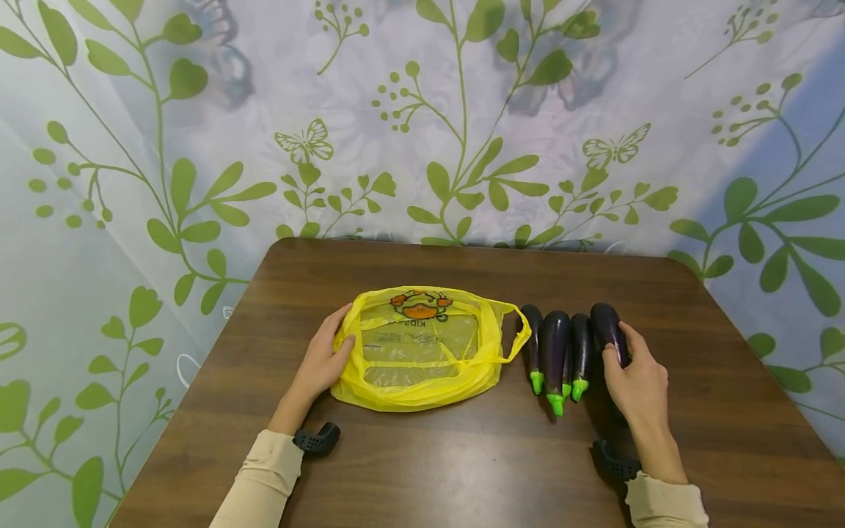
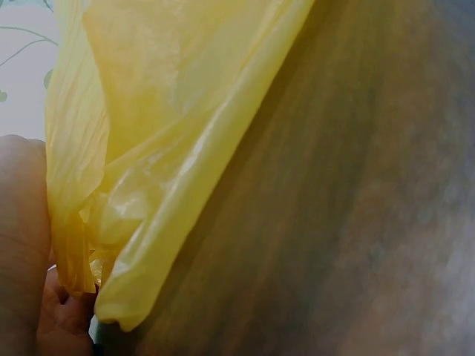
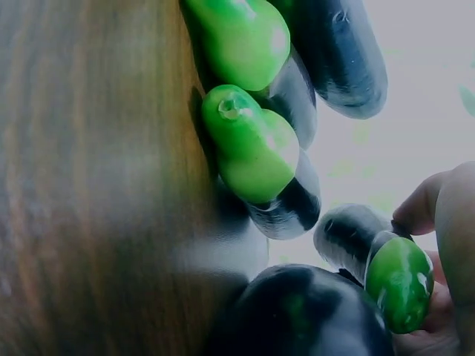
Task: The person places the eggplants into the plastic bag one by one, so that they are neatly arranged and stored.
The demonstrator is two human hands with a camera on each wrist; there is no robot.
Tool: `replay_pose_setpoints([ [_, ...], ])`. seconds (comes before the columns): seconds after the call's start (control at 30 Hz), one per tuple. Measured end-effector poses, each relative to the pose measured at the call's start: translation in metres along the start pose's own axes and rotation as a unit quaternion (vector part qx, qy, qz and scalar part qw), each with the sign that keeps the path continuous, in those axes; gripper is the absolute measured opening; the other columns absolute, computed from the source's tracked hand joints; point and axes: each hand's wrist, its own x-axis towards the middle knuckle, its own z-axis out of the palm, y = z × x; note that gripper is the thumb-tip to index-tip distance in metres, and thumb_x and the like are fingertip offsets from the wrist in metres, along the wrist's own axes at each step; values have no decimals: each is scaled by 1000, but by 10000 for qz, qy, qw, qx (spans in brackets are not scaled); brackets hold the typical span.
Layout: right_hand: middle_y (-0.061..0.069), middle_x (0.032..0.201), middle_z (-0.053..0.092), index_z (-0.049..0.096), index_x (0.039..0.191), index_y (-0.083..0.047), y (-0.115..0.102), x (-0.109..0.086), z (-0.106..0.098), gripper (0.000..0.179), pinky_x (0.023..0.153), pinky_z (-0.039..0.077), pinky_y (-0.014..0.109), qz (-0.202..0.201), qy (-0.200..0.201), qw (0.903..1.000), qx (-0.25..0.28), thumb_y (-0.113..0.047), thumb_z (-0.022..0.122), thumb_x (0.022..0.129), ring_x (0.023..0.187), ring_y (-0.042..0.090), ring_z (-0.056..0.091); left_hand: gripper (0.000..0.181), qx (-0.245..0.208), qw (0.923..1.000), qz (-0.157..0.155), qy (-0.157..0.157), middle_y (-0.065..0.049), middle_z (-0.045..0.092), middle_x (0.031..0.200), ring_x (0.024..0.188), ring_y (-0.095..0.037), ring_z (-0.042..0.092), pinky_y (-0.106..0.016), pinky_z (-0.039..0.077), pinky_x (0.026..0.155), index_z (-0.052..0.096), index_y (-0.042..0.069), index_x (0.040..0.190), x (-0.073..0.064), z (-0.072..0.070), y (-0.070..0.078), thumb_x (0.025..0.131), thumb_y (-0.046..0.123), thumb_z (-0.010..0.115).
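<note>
A yellow plastic bag (image 1: 422,392) with a printed cartoon lies mouth open on the table. My left hand (image 1: 325,350) grips its left rim, with the thumb over the inside edge. In the left wrist view the bag's thin film (image 2: 163,193) bunches between thumb and fingers. To the right of the bag, several dark purple eggplants (image 1: 557,352) with bright green caps lie side by side. My right hand (image 1: 637,381) holds another eggplant (image 1: 606,326) between thumb and fingers at the right end of the row. Its green cap (image 3: 401,285) shows beside the palm in the right wrist view.
A brown wooden table (image 1: 455,469) carries everything. Behind it hangs a pale curtain (image 1: 370,95) with green leaves and butterflies. The bag's yellow handle loop (image 1: 521,339) reaches over to the leftmost eggplant. A large dark rounded shape (image 3: 297,315) fills the bottom of the right wrist view.
</note>
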Motion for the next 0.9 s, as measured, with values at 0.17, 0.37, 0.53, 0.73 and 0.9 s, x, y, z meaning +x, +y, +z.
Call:
replay_pose_setpoints([
  [0.17, 29, 141, 58, 45, 156, -10, 0, 0, 1, 55, 89, 48, 67, -43, 199, 9997, 158, -25, 51, 103, 118, 56, 59, 58, 32, 10000, 51, 56, -16, 39, 161, 148, -37, 38, -58, 32, 120, 34, 13, 161, 0, 1, -2, 106, 15, 53],
  [0.37, 22, 143, 60, 50, 153, -9, 0, 0, 2, 52, 95, 48, 63, -143, 520, 9976, 439, -21, 54, 102, 124, 50, 60, 59, 20, 10000, 50, 66, -16, 41, 160, 147, -37, 40, -59, 34, 119, 34, 14, 161, -1, 1, -3, 106, 16, 53],
  [0.53, 21, 142, 61, 52, 152, -10, -1, 0, 2, 51, 92, 47, 62, -204, 612, 9968, 467, -21, 56, 102, 122, 50, 61, 59, 5, 10000, -14, 19, -15, 40, 161, 148, -36, 39, -58, 33, 120, 33, 15, 162, -1, 1, -2, 106, 15, 52],
  [0.73, 22, 137, 65, 56, 149, -10, -1, 0, 2, 49, 78, 48, 44, -343, 822, 9953, 380, -21, 58, 101, 105, 48, 68, 58, -53, 10000, -22, -10, -15, 40, 161, 149, -36, 38, -58, 33, 120, 33, 15, 162, -1, 0, -3, 107, 16, 52],
  [0.9, 21, 137, 65, 57, 148, -11, -1, 0, 3, 48, 74, 42, 29, -410, 952, 9938, 410, -22, 59, 102, 97, 44, 69, 57, -80, 10000, 11, 21, -15, 40, 161, 148, -37, 38, -58, 33, 120, 34, 15, 162, -1, 0, -3, 108, 17, 51],
])
